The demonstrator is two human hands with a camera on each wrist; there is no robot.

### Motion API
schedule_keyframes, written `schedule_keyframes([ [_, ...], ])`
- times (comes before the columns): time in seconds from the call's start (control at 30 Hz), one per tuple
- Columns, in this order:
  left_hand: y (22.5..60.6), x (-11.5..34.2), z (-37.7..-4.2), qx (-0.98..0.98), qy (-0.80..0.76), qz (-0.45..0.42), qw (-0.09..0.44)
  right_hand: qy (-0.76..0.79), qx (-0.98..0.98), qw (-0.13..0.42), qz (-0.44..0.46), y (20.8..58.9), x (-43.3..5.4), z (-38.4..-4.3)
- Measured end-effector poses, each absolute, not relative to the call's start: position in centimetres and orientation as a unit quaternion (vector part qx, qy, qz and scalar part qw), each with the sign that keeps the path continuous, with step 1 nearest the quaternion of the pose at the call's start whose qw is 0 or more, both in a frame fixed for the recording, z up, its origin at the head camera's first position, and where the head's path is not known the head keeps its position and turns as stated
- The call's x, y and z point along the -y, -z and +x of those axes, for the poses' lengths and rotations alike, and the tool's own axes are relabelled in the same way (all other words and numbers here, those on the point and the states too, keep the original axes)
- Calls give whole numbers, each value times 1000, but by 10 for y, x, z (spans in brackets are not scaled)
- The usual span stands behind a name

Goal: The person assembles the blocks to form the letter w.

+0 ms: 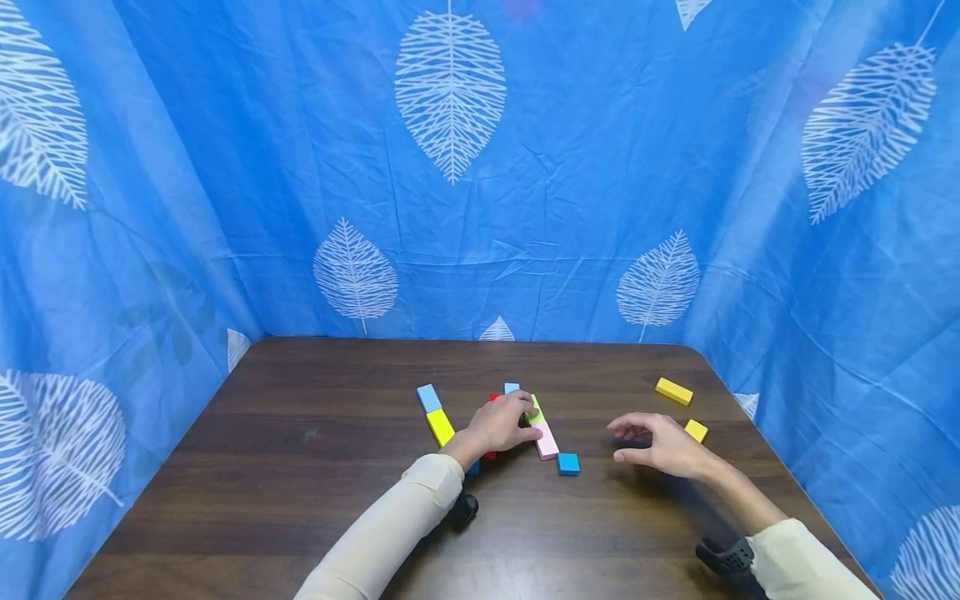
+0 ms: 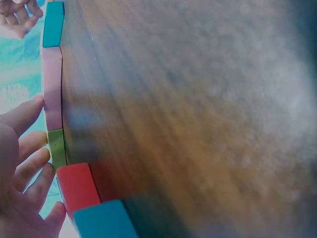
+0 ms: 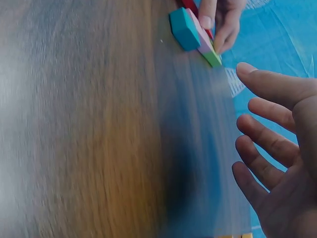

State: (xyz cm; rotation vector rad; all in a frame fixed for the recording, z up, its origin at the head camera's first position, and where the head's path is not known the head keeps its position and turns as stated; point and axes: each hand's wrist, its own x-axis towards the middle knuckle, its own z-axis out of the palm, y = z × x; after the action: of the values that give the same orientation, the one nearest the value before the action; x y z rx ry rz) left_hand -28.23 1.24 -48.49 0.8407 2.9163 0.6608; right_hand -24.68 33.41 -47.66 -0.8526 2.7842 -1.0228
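My left hand (image 1: 497,423) reaches over the middle of the table, its thumb tip at the side of a pink block (image 1: 547,443) and its fingers beside a green block (image 1: 535,407). Pink and green lie end to end in a slanted line. Just off the near end of the pink one is a teal-blue block (image 1: 568,464). Red (image 2: 79,186) and blue blocks (image 2: 106,220) show close by in the left wrist view, partly covered by my hand and wrist in the head view. My right hand (image 1: 662,446) hovers right of these blocks, fingers loosely bent and holding nothing.
A light blue block (image 1: 429,397) and a yellow block (image 1: 440,427) form another slanted line to the left. Another light blue block (image 1: 512,387) lies behind my left hand. Two yellow blocks (image 1: 674,392) sit near the right edge of the dark wooden table (image 1: 300,483). Blue curtains (image 1: 540,192) surround it.
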Motion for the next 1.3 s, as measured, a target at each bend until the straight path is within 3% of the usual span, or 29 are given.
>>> schedule_keyframes([
  [0.4,484,-13,-281,-939,-214,270,20,316,-923,8,-221,470,-365,-245],
  [0.93,483,-14,-279,-939,-213,267,24,265,-953,-57,-138,477,-428,-234],
  [1.3,484,-14,-280,-940,-203,272,18,249,-961,-43,-112,497,-452,-226],
])
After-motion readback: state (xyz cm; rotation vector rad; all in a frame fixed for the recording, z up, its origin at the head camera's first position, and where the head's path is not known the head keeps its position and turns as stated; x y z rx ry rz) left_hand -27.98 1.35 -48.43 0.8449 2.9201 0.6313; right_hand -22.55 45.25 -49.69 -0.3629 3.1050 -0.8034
